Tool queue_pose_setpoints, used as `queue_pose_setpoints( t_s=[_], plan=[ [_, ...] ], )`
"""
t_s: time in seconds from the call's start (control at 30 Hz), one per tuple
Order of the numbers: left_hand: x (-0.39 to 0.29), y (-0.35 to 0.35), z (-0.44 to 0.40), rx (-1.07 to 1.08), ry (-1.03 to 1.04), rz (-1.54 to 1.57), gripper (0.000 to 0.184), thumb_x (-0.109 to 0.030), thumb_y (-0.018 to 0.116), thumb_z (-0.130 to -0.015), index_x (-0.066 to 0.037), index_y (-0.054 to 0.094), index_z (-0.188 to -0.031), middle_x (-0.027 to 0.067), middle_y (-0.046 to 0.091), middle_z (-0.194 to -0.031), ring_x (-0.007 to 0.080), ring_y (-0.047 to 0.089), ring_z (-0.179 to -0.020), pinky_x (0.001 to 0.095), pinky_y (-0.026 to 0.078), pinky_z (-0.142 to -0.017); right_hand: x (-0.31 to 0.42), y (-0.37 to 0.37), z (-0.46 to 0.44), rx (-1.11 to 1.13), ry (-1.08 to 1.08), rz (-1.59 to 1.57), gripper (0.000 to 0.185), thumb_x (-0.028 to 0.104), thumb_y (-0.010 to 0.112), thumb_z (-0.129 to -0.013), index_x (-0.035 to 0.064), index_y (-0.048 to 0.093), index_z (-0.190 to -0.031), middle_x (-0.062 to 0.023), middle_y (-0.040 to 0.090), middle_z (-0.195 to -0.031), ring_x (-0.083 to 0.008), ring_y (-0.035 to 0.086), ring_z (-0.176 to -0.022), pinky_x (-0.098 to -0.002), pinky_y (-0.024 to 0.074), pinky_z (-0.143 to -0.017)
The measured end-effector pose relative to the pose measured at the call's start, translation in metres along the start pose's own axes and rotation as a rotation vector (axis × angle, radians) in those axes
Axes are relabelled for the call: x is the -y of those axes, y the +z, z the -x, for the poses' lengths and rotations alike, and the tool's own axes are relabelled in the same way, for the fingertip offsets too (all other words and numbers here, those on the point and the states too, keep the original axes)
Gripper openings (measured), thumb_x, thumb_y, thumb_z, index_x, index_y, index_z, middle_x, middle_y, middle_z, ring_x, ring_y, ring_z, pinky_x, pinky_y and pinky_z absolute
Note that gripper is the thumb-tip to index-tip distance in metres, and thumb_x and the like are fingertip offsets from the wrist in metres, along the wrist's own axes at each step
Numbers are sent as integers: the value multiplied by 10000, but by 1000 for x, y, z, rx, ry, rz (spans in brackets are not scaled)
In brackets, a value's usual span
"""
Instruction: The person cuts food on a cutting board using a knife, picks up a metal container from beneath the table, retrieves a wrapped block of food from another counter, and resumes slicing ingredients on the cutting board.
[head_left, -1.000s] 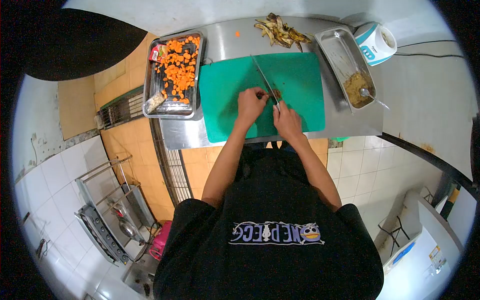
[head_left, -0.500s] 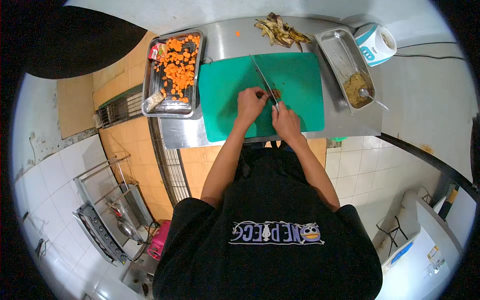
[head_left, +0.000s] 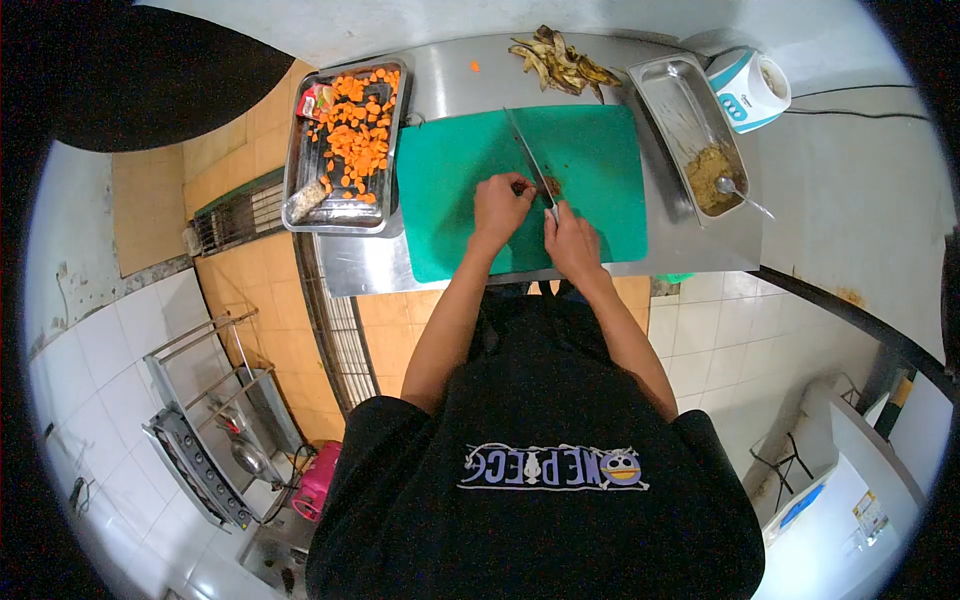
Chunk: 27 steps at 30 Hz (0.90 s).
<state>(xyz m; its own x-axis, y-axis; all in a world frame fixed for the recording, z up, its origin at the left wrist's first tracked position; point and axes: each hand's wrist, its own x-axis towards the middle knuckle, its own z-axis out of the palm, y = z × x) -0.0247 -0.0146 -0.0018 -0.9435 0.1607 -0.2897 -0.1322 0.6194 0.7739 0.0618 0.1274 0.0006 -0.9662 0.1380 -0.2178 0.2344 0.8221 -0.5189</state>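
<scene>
A long-bladed knife (head_left: 527, 152) is in my right hand (head_left: 574, 240), its blade pointing away from me over the green cutting board (head_left: 440, 190). My left hand (head_left: 502, 208) is closed, with its fingertips on a small dark brown piece (head_left: 524, 187) just left of the blade; its kind I cannot make out. Finely cut brown bits (head_left: 554, 186) lie to the right of the blade, with a few crumbs farther up the board.
A metal tray (head_left: 290, 175) holds carrot pieces (head_left: 360, 140), a red packet and a small bag. Banana peels (head_left: 562, 65) lie behind the board. At right stand a steel pan (head_left: 665, 110) with brownish mash and a spoon, and a white-blue appliance (head_left: 750, 90).
The knife blade has shifted slightly, its tip swinging a little to the right. My left hand stays at the brown piece.
</scene>
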Motion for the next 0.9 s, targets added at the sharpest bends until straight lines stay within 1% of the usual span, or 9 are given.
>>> queue_pose_setpoints(
  t_s=[0.1, 0.17, 0.47, 0.6, 0.9],
  plan=[
    [-3, -2, 1, 0, -19, -46, 193, -229, 765, -828, -70, 790, -935, 154, 762, -902, 331, 741, -829, 429, 588, -767, 2, -1, -2, 29, 10, 29, 328, 359, 522, -1033, 42, 558, -1112, -269, 684, -780, -486, 676, -713, -610, 528, -635],
    [-4, -3, 3, -37, 34, -83, 187, -238, 760, -832, -89, 793, -941, 147, 764, -908, 333, 738, -834, 433, 587, -759, 3, -1, 0, 16, 8, 40, 329, 360, 524, -1032, 42, 561, -1110, -273, 685, -783, -489, 675, -715, -610, 530, -639],
    [-2, 1, 1, -18, -36, -49, 189, -242, 755, -825, -96, 795, -938, 135, 765, -892, 337, 736, -833, 448, 582, -750, 5, -1, 2, 24, 16, 49, 353, 357, 520, -1032, 30, 569, -1156, -277, 689, -808, -491, 680, -728, -605, 538, -649],
    [-2, 0, 1, -30, -23, -39, 195, -249, 756, -819, -100, 796, -939, 128, 766, -888, 338, 736, -833, 447, 582, -744, 6, 1, 2, 27, 32, 65, 352, 355, 519, -1032, 28, 568, -1152, -275, 690, -805, -490, 682, -727, -607, 539, -647],
    [-8, 0, 0, -13, -135, -101, 180, -304, 736, -823, -164, 801, -915, 101, 770, -892, 331, 737, -845, 461, 587, -752, 7, 1, 3, 20, 25, 68, 356, 342, 534, -1025, 29, 560, -1193, -277, 688, -794, -489, 683, -723, -607, 538, -638]
  ],
)
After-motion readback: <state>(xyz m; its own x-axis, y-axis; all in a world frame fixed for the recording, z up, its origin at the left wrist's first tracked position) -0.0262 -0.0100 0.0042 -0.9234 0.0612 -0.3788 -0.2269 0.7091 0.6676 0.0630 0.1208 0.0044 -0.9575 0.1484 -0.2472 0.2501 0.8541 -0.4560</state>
